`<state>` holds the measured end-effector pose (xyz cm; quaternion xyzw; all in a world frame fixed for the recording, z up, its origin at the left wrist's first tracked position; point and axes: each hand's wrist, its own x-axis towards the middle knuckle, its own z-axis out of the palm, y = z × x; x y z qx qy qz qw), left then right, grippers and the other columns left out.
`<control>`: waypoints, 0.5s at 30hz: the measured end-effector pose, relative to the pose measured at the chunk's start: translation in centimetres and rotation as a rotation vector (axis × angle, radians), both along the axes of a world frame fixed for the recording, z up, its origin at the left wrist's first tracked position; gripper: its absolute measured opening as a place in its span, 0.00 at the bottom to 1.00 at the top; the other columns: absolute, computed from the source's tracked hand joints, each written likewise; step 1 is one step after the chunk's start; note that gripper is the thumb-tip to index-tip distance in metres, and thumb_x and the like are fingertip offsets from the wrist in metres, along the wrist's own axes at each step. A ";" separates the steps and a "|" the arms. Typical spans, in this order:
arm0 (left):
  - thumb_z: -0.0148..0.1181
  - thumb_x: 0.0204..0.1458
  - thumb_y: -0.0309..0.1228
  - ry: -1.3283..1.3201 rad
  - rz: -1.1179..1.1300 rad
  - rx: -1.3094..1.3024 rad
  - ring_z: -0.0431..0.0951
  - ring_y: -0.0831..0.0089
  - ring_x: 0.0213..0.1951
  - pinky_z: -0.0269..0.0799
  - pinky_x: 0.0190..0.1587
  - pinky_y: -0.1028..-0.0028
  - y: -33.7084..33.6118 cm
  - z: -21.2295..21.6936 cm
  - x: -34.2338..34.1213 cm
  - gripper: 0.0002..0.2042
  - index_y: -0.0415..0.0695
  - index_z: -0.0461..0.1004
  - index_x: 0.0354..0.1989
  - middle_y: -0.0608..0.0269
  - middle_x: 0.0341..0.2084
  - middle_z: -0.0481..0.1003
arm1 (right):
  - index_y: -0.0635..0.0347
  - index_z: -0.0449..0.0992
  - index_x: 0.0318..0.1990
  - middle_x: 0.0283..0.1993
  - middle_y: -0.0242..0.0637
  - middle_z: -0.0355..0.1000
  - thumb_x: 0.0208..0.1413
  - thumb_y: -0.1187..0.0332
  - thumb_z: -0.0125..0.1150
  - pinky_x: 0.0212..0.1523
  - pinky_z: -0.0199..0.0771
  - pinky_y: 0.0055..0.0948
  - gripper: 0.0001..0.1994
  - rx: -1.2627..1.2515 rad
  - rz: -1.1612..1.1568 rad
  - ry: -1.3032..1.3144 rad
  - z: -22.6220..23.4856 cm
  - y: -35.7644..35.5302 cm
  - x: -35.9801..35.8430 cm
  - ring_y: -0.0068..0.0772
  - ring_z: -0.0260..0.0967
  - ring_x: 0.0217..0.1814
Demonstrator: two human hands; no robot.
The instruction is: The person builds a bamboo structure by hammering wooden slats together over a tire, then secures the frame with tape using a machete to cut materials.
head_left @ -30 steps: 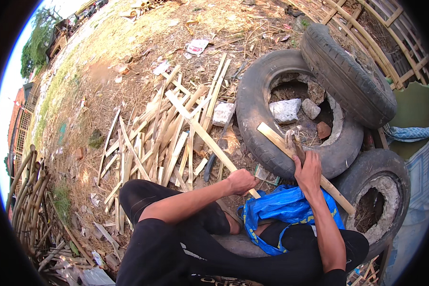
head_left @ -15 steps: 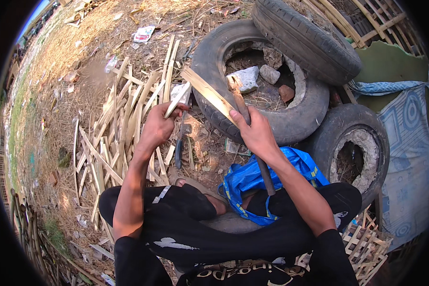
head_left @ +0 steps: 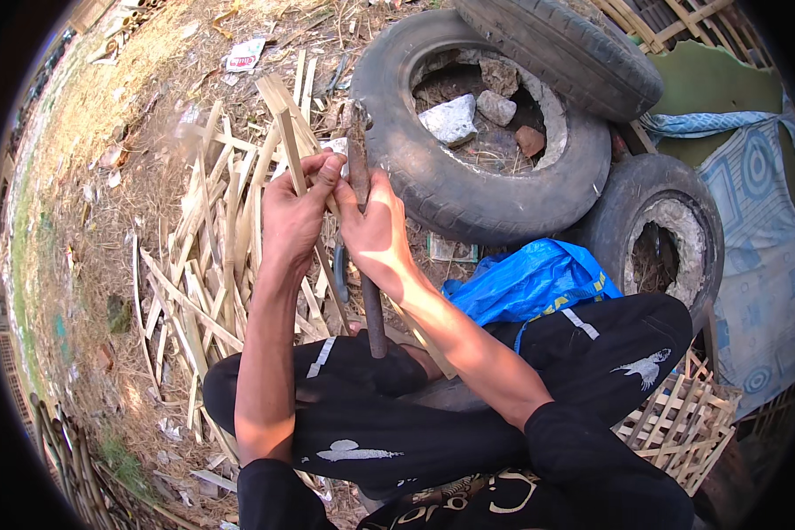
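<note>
My left hand point(head_left: 296, 216) is closed, thumb and fingers pinching a narrow bamboo strip point(head_left: 290, 146) that stands nearly upright. Right beside it, my right hand point(head_left: 375, 230) is wrapped round a dark rod point(head_left: 374, 309) with a rough brown upper end. A wider pale bamboo slat point(head_left: 431, 347) runs slantwise under the right hand and wrist; its upper end shows behind the narrow strip. The two hands nearly touch, hiding where strip, slat and rod cross. Below them on the ground lies a dark-handled tool point(head_left: 340, 272), partly covered by the rod.
A heap of split bamboo strips point(head_left: 194, 291) lies at the left. Ahead and right are a large tyre point(head_left: 495, 208) holding stones, a leaning tyre point(head_left: 574, 62) and a smaller tyre point(head_left: 711, 225). A blue bag point(head_left: 530, 283) sits by my right knee, woven bamboo lattice point(head_left: 680, 424) behind it.
My right hand has moved left with the rod and wide slat, the rod turning more upright. My left hand has risen slightly in the view, and both hands now meet.
</note>
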<state>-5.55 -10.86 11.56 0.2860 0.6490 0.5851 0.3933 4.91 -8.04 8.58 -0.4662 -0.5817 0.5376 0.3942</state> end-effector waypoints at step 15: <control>0.71 0.55 0.41 0.275 0.300 0.330 0.79 0.73 0.43 0.72 0.51 0.73 -1.0 8.5 -9.3 0.21 0.36 0.81 0.49 0.56 0.40 0.82 | 0.70 0.78 0.27 0.22 0.41 0.76 0.49 0.53 0.73 0.26 0.75 0.37 0.23 0.008 0.156 -0.913 -6.3 28.4 7.9 0.36 0.75 0.21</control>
